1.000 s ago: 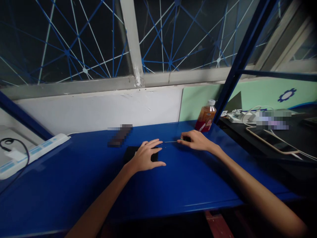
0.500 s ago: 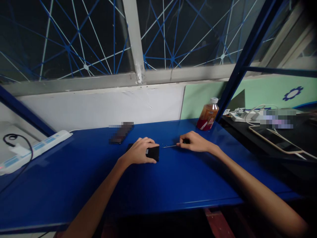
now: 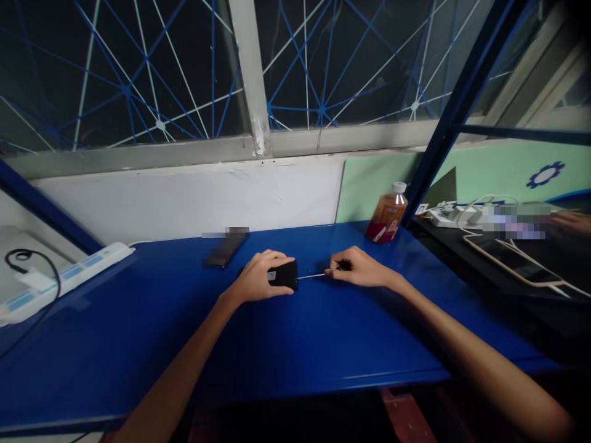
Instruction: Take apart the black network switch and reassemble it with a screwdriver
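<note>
Stick moved to black box, mid-frame; left hand wide around box, right hand pinching stick; probably poking, needs straight aim

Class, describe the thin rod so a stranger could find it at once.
Over the blue table, find the right hand. The thin rod juts from it towards the black block under the left hand. Unlike that broad, dark block, it is slender and pale.
</note>
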`<state>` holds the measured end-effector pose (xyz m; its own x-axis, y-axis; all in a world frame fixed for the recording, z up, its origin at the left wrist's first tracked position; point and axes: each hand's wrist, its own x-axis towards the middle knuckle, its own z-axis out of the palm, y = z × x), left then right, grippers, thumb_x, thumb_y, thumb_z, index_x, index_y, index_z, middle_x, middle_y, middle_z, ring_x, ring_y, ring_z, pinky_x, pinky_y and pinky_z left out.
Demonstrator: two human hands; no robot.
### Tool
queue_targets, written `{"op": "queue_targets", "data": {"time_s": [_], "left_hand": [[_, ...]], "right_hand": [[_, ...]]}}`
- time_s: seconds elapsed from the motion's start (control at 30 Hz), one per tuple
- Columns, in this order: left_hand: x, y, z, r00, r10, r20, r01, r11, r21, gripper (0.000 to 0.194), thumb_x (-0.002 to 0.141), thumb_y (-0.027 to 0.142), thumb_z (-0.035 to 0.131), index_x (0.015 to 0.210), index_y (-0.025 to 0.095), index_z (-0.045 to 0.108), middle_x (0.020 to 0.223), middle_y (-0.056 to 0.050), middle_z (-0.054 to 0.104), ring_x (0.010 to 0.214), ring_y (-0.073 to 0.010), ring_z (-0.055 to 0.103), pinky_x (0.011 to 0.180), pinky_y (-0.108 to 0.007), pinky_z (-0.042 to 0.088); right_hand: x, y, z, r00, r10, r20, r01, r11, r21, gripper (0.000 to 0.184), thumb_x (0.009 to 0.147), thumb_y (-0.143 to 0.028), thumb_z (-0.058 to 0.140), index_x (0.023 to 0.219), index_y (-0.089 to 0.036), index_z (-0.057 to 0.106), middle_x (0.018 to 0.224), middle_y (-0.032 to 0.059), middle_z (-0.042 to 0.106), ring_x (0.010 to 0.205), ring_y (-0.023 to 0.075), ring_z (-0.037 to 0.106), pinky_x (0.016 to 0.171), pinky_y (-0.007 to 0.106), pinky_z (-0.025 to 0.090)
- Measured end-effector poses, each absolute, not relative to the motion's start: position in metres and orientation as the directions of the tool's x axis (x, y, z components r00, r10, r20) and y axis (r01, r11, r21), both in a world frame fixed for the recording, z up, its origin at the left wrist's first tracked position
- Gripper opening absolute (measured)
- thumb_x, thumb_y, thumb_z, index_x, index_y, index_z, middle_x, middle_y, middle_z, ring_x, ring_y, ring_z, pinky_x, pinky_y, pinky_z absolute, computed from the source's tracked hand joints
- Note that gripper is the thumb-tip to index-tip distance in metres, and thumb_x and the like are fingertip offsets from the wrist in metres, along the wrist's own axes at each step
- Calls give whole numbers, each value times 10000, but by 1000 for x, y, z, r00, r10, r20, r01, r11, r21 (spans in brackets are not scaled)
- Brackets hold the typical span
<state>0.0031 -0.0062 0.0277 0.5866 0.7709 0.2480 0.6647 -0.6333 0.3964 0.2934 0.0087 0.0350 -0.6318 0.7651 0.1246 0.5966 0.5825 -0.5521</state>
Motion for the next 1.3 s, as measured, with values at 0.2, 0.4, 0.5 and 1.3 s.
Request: {"op": "queue_targets", "data": {"time_s": [0.2, 0.4, 0.5, 1.3], "left_hand": [[1, -6, 28, 567, 781, 260, 665, -621, 416, 620, 700, 528, 695, 1264, 308, 562, 1233, -78, 581, 1125, -308, 509, 940, -504, 400], [1, -5, 29, 564, 780, 270, 657, -623, 425, 626, 699, 514, 701, 1265, 286, 563, 1232, -90, 579, 1118, -300, 510, 933, -504, 414], [0, -5, 29, 563, 779, 276, 656, -624, 424, 628, 701, 521, 699, 1267, 288, 561, 1225, -87, 582, 1111, -298, 515, 933, -504, 416], [1, -6, 29, 568, 774, 280, 667, -633, 394, 608, 714, 522, 699, 1255, 275, 573, 1231, -83, 581, 1115, -294, 516, 947, -487, 408]], "right_hand": [[295, 9, 37, -623, 772, 126, 602, 576, -553, 306, 847, -410, 524, 691, -160, 611, 558, -31, 494, 523, 87, 379, 519, 255, 242], [294, 8, 38, -627, 769, 127, 592, 576, -564, 319, 843, -416, 518, 684, -156, 611, 557, -30, 490, 518, 87, 362, 514, 248, 236], [295, 8, 37, -629, 766, 131, 588, 579, -565, 318, 843, -416, 519, 689, -153, 613, 562, -28, 495, 521, 87, 366, 514, 249, 238], [295, 10, 33, -639, 758, 131, 584, 589, -559, 339, 859, -436, 524, 694, -155, 621, 569, -28, 503, 519, 85, 365, 510, 250, 239]]}}
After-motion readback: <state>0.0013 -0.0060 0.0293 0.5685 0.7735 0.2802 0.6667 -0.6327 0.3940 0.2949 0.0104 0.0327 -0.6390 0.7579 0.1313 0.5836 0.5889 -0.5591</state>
